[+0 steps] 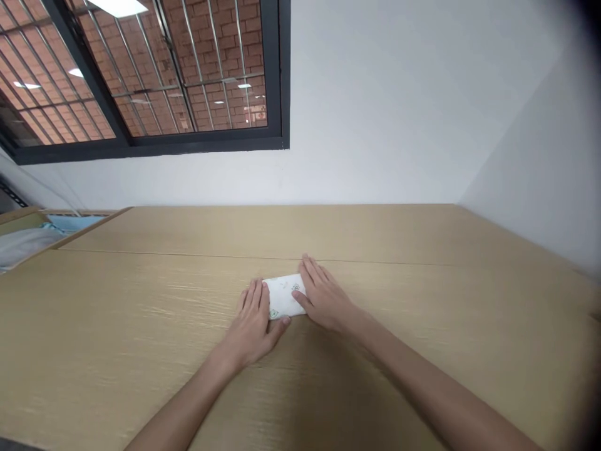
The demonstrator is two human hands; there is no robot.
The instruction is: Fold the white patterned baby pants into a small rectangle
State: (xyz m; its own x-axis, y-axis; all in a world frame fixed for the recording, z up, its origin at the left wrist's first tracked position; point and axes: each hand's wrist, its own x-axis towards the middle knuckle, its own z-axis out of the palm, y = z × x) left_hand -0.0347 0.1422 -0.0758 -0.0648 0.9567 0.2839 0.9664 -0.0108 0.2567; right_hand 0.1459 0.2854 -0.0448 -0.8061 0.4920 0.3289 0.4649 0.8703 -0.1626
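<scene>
A small white folded cloth (284,296) with little printed figures lies flat on the tan tabletop (154,351); its exact kind is hard to make out. Along its left edge rests my left hand (256,322), palm down, with fingers stretched forward and the thumb out near the front edge. My right hand (323,294) lies over the right end, its fingers straight and close together, the thumb on the cloth's top. Both hands press from the sides, and their fingers hide the two ends of the cloth.
A wooden-edged bin (94,229) with pale blue and white soft material inside stands at the far left. Behind the table rises a white wall (366,113) with a dark-framed barred window (201,139). Another wall closes off the right side. A seam crosses the tabletop's far part.
</scene>
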